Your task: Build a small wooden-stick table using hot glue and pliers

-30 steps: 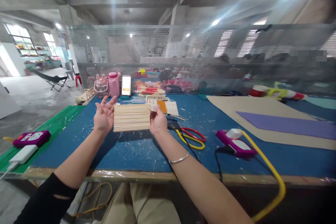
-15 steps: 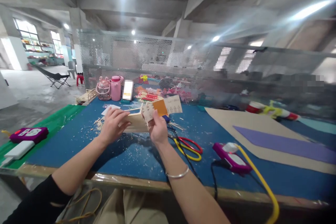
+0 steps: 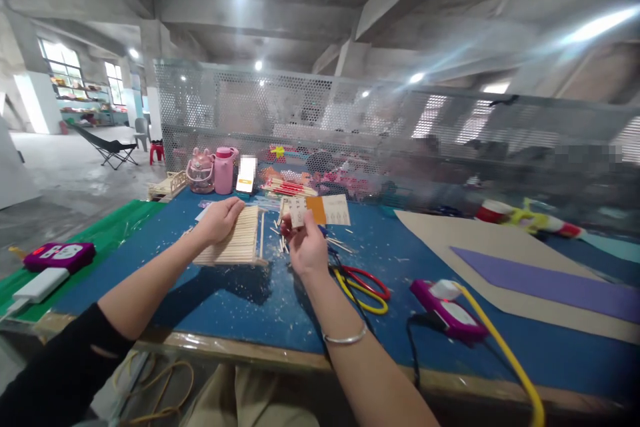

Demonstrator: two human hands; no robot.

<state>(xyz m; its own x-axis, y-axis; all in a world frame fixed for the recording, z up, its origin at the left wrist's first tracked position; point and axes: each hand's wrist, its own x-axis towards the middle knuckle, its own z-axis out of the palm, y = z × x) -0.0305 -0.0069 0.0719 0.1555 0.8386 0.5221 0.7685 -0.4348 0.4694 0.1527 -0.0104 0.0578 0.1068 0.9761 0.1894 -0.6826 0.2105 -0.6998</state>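
My left hand (image 3: 223,221) grips a model made of thin wooden sticks (image 3: 240,239), tilted so that its slatted face is toward me. The fingers curl over its upper edge, and a narrow stick frame shows on its right side. Farther right, my right hand (image 3: 307,247) is closed on a printed paper strip (image 3: 333,209) with an orange patch, raised above the table. Both things are apart from each other. Loose short sticks (image 3: 283,240) lie on the blue table (image 3: 220,310) between and behind the hands.
Yellow-and-red-handled scissors (image 3: 373,297) lie right of my right forearm. A purple power strip (image 3: 447,313) with a yellow cable sits farther right, and another (image 3: 60,257) at the left. A pink flask (image 3: 225,172) and a phone (image 3: 245,175) stand at the back before a perforated metal screen (image 3: 280,97).
The stick model has moved left, away from the paper strip, and turned to show its slatted face. My right hand still holds the strip and has shifted slightly to the right.
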